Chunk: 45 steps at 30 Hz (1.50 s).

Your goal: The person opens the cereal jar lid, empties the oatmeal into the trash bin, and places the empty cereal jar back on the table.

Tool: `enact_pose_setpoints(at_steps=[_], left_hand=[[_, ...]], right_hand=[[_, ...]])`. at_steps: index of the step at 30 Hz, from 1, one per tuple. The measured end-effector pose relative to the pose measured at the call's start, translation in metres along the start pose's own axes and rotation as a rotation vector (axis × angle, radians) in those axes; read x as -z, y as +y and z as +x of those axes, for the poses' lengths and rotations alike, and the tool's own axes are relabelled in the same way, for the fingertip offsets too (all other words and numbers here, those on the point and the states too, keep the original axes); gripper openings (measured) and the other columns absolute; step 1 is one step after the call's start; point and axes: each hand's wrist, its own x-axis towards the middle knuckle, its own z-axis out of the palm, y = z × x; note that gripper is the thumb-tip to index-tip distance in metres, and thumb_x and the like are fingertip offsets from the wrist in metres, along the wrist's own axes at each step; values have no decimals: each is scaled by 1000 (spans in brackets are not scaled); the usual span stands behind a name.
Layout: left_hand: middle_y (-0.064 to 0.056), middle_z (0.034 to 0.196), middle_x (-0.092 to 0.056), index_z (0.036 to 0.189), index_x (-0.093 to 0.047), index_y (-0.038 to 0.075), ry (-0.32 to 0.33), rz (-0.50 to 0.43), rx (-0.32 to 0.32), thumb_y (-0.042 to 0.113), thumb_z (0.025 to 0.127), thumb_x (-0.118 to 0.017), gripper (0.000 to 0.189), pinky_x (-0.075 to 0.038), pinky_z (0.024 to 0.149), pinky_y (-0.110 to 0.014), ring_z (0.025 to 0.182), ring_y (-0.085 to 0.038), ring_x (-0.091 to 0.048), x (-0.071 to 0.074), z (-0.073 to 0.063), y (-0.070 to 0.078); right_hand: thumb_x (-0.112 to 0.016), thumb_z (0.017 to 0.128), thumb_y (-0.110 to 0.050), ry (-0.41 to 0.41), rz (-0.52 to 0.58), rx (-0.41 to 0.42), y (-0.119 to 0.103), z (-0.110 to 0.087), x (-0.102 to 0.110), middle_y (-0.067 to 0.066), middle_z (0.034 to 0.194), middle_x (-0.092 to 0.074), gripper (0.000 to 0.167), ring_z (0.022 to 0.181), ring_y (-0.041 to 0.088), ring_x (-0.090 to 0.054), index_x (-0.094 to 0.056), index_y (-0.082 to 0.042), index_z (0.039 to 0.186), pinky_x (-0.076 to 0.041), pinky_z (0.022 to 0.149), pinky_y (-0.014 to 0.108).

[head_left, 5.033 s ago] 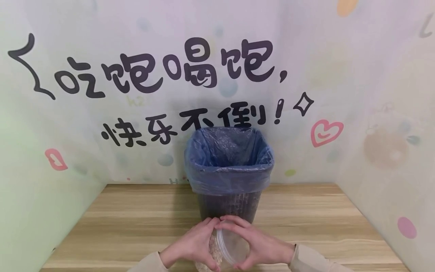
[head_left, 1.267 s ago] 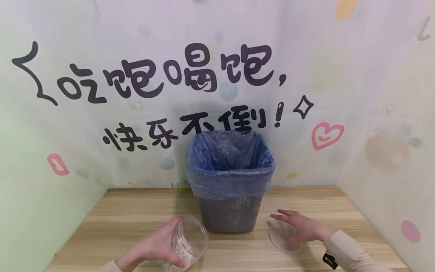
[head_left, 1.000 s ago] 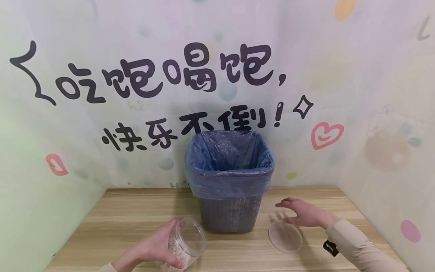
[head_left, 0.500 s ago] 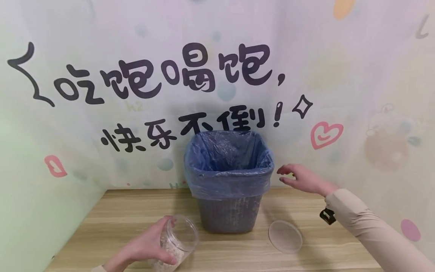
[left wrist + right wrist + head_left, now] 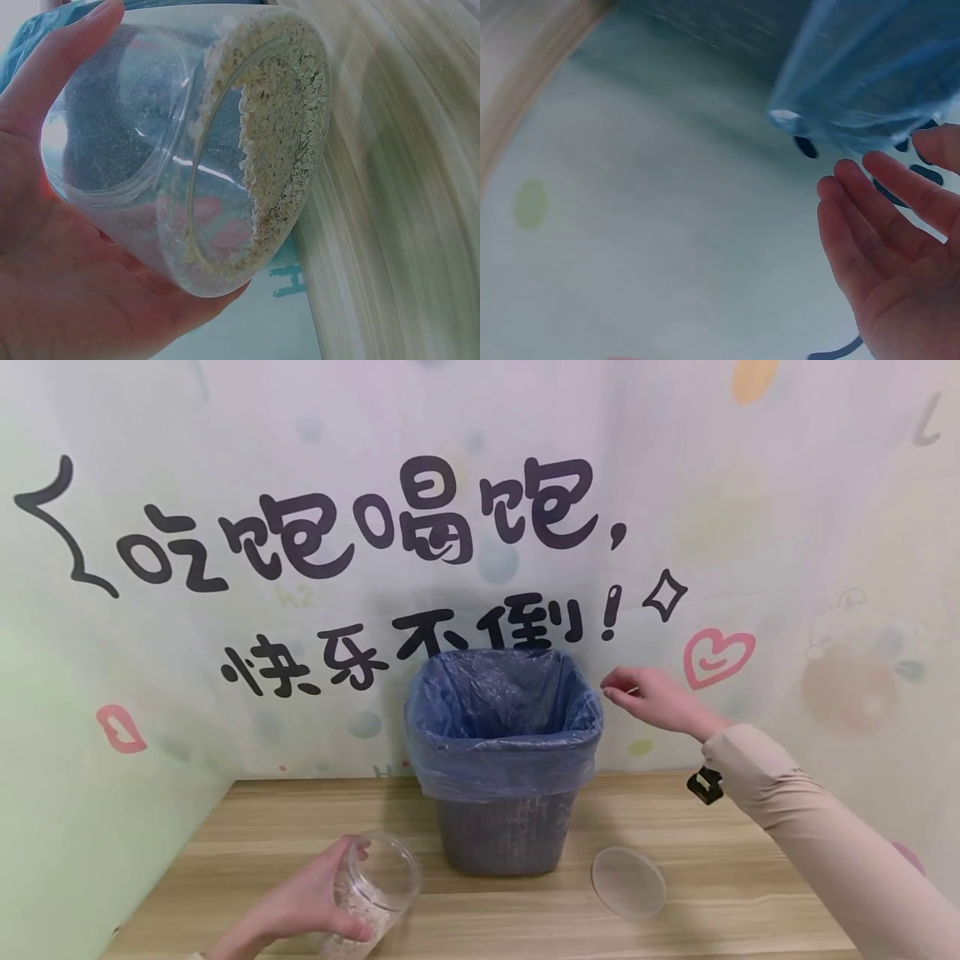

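The left hand (image 5: 300, 906) grips a clear plastic jar (image 5: 371, 893) near the front left of the wooden table (image 5: 247, 835), fingers and thumb curled round its side. The jar is tilted, its open mouth turned up toward the bin, and pale oat-like flakes (image 5: 281, 127) lie heaped against its bottom. The bin (image 5: 504, 827) stands at the back middle of the table, dark and lined with a blue plastic bag (image 5: 502, 752) folded over its rim. The right hand (image 5: 652, 700) is raised in the air just beside the bag's upper right corner, fingers loose and slightly spread, holding nothing; whether a fingertip touches the bag I cannot tell. The jar's clear round lid (image 5: 628, 882) lies flat on the table to the right of the bin, well apart from the jar.
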Motion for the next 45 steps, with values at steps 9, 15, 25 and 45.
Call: enact_pose_setpoints(at_steps=[9,15,25,45], left_hand=[[-28,122,-52,132,-41,-8,-8,-20,48,19,57,-89,93,-49,81,-39,107,-45,-52,11,-5,2],[-28,122,-53,132,-41,-9,-9,-16,63,18,56,-90,93,-48,82,-44,107,-44,-53,10,-8,1],[-24,119,-55,126,-45,-6,18,45,25,19,54,-91,89,-48,83,-45,105,-43,-54,5,-7,-4],[-18,117,-54,130,-42,-7,123,123,0,22,55,-91,94,-48,80,-31,102,-34,-53,34,-3,12]], right_hand=[[-59,95,-12,-36,-89,-30,-16,25,11,11,92,-69,19,82,25,-63,-68,4,102,-51,77,44],[-63,93,-21,-71,-122,-70,-21,34,4,3,75,-66,22,66,17,-58,-71,0,89,-48,62,35],[-59,92,-19,-8,-35,-145,-17,31,-14,2,68,-60,23,62,18,-52,-68,0,81,-43,59,32],[-55,92,-22,-84,-85,-180,-22,35,-12,0,62,-51,26,60,18,-47,-58,-8,71,-38,57,31]])
